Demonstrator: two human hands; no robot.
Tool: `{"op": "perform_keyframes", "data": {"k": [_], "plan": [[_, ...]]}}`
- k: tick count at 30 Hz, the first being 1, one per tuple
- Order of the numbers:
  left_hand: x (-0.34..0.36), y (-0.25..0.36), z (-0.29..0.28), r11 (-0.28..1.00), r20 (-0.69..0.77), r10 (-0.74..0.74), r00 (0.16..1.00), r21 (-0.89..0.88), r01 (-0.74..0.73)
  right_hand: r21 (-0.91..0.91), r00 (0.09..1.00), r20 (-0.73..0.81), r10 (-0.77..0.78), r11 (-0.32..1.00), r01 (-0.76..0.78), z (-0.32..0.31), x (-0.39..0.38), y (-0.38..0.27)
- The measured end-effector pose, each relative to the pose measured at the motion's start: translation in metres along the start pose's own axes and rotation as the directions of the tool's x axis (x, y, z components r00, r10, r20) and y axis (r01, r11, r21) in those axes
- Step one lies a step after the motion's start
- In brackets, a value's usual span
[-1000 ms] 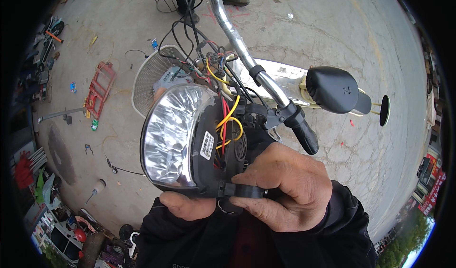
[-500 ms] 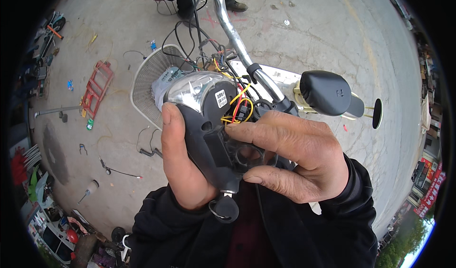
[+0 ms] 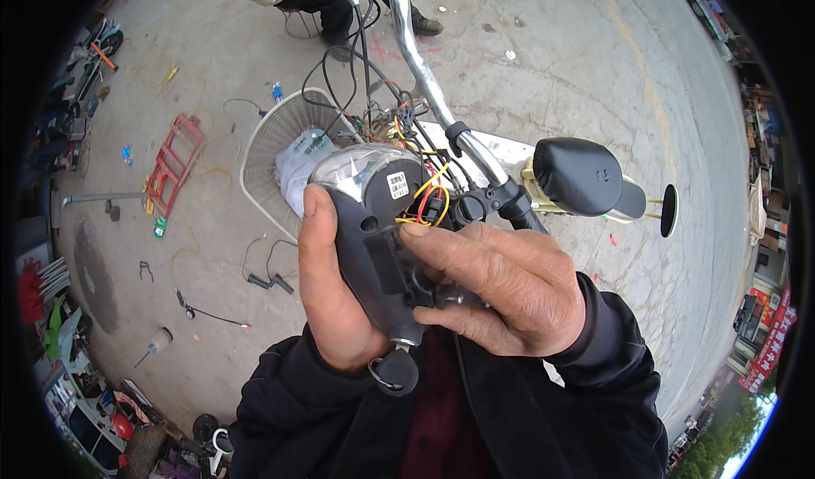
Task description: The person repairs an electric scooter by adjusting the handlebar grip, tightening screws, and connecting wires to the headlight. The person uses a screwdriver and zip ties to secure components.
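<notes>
My left hand (image 3: 327,296) is wrapped round a black headlight housing (image 3: 361,254) with a clear lens and a white label on its round face. A key with a black round head (image 3: 396,372) sits in a lock at the housing's near end. My right hand (image 3: 509,288) pinches a small black plastic clamp piece (image 3: 422,282) between thumb and fingers, against the housing's right side; its shape is partly hidden. A metal screw (image 3: 454,299) shows by the thumb. Yellow and red wires (image 3: 433,203) run from the housing, beside my right index fingertip.
Beyond stands a two-wheeler with chrome handlebar (image 3: 424,67), black seat (image 3: 577,173) and pale front basket (image 3: 263,152) holding a plastic bag. Loose cables hang by the basket. A red metal frame (image 3: 177,161) lies on the concrete at left. Another person (image 3: 310,0) sits at the top.
The housing has shifted slightly right in view. My right hand has moved left and turned the clamp piece, so its round opening no longer faces me and a screw shows.
</notes>
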State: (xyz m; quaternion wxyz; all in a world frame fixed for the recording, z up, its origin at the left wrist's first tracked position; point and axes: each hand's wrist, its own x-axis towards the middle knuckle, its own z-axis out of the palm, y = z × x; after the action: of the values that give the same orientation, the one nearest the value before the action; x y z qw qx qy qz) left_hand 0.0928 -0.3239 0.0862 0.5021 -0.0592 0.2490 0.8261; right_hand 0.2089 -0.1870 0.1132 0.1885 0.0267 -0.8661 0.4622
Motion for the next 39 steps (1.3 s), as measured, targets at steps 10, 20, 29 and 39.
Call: {"op": "perform_keyframes", "data": {"k": [10, 20, 29, 39], "plan": [[-0.011, -0.001, -0.002, 0.998, 0.088, -0.058, 0.994, 0.006, 0.058, -0.098, 0.987, -0.008, -0.158, 0.983, 0.157, -0.006, 0.013, 0.012], [-0.012, -0.002, -0.012, 0.992, 0.130, -0.120, 0.984, -0.020, 0.123, -0.161, 0.956, 0.066, -0.286, 0.943, 0.293, -0.006, 0.020, 0.017], [-0.011, -0.011, -0.018, 0.991, 0.131, -0.119, 0.984, -0.045, 0.126, -0.084, 0.958, 0.107, -0.267, 0.957, 0.276, -0.006, 0.021, 0.028], [-0.006, -0.004, -0.024, 0.987, 0.239, 0.152, 0.959, -0.078, -0.137, -0.210, 0.965, -0.093, -0.244, 0.952, 0.221, 0.008, 0.018, 0.013]]}}
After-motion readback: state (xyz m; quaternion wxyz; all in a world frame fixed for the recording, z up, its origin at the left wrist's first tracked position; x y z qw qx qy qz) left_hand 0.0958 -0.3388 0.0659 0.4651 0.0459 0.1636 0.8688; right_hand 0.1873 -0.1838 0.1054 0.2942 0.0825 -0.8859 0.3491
